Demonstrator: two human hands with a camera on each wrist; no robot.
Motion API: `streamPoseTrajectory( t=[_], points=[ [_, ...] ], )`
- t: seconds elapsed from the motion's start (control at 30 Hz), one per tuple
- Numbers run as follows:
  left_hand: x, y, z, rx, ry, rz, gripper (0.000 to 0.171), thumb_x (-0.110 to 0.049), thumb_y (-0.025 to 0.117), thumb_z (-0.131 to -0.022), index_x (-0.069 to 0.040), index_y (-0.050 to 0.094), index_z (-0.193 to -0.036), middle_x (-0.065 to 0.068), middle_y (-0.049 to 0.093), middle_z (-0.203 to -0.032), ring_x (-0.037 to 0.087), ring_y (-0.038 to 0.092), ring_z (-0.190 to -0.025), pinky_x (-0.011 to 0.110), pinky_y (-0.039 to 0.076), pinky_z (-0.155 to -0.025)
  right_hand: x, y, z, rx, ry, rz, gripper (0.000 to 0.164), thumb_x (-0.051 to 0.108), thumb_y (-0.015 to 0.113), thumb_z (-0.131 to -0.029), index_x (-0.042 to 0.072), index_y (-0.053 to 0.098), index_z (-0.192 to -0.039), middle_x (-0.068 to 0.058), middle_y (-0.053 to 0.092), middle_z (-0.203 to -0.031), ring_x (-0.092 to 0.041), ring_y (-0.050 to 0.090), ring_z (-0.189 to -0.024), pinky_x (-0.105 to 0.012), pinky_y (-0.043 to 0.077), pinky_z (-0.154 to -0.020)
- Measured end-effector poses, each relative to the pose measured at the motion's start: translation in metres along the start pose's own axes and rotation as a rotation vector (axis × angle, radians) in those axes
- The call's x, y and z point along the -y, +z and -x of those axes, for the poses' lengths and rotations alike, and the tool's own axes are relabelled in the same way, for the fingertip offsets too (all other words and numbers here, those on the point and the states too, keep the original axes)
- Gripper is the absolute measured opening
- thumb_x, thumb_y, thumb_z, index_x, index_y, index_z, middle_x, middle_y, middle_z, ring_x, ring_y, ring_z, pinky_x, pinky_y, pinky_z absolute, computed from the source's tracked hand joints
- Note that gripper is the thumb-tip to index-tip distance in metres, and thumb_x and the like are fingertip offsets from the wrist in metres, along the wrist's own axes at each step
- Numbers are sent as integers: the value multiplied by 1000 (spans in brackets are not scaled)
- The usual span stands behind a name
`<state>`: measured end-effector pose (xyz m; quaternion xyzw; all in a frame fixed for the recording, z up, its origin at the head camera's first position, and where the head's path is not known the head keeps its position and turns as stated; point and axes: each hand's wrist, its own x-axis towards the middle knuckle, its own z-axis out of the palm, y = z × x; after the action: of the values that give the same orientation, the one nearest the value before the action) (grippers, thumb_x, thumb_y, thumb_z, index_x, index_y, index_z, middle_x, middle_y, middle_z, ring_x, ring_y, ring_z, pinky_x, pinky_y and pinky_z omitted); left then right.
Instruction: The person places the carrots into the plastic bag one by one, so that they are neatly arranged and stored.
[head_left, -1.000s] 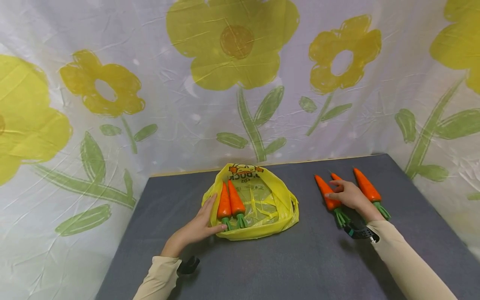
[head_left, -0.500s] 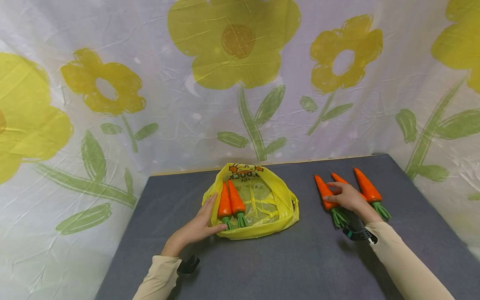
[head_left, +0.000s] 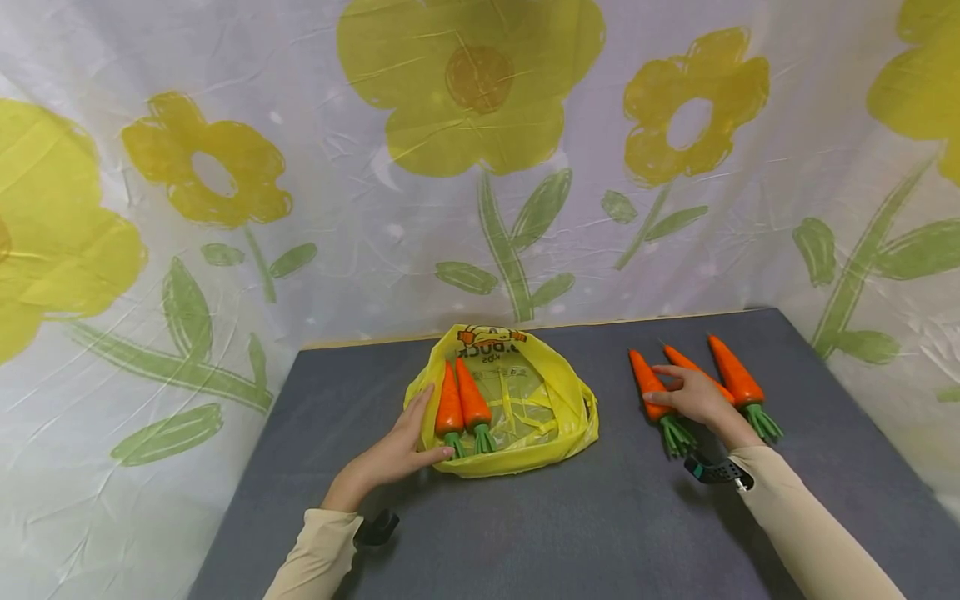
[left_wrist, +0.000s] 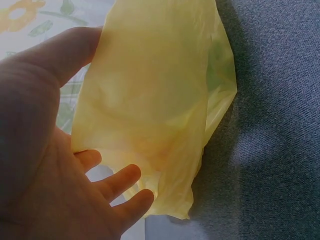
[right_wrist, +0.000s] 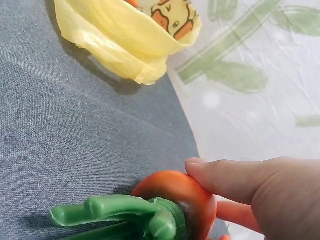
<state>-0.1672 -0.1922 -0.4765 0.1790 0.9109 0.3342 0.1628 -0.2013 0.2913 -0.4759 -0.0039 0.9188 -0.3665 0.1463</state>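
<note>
One carrot [head_left: 646,377] is pinched by the right hand [head_left: 699,396]; the left hand [head_left: 393,452] spreads against a yellow bag [head_left: 517,465].
Only the right wrist view looks closely onto its green stalks [right_wrist: 120,207]; two carrots [head_left: 472,398] lie in the bag beside the left hand; partly behind the right hand, another carrot [head_left: 680,359] shows more than a second ago.

Right fingers [head_left: 672,372] shifted left; pinched carrot [head_left: 643,372] swung slightly left.

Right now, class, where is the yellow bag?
In the head view, the yellow bag lies mid-picture, toward the far edge of the table, with the left hand at its left side, two carrots inside and three more carrots to its right.
</note>
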Motion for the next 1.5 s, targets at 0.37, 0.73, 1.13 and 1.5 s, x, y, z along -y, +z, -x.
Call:
streamPoseTrajectory(
  t=[0.37,0.73,1.13,1.5],
  points=[
    [0,-1,-1,1,-21,13,108,-42,70,-91,-17,-10,-160,18,-5,-167,41,0,-155,63,20,-119,0,3,1,-39,-20,-47,71,33,68,-94,-2,39,-150,-37,58,-126,-23,67,-85,-33,55,-69],
    [-2,-2,-2,-2,0,28,108,-41,70,-92,-16,-10,-160,19,-6,-167,42,0,-154,65,21,-117,4,2,3,-26,-2,-58,71,33,66,-95,-2,38,-150,-39,54,-131,-22,68,-86,-35,57,-70],
    [0,-1,-2,9,-10,40,109,-47,69,-90,-20,-11,-160,16,-9,-167,39,-3,-155,63,19,-120,1,2,2,8,11,-67,75,35,68,-94,0,35,-152,-39,53,-133,-23,69,-88,-36,59,-72],
    [1,-1,-3,1,5,22,109,-46,70,-90,-16,-10,-160,18,-6,-167,40,0,-155,62,19,-120,6,4,1,-8,-9,-72,74,35,68,-94,0,37,-151,-37,55,-132,-21,69,-88,-35,58,-71]
  ],
)
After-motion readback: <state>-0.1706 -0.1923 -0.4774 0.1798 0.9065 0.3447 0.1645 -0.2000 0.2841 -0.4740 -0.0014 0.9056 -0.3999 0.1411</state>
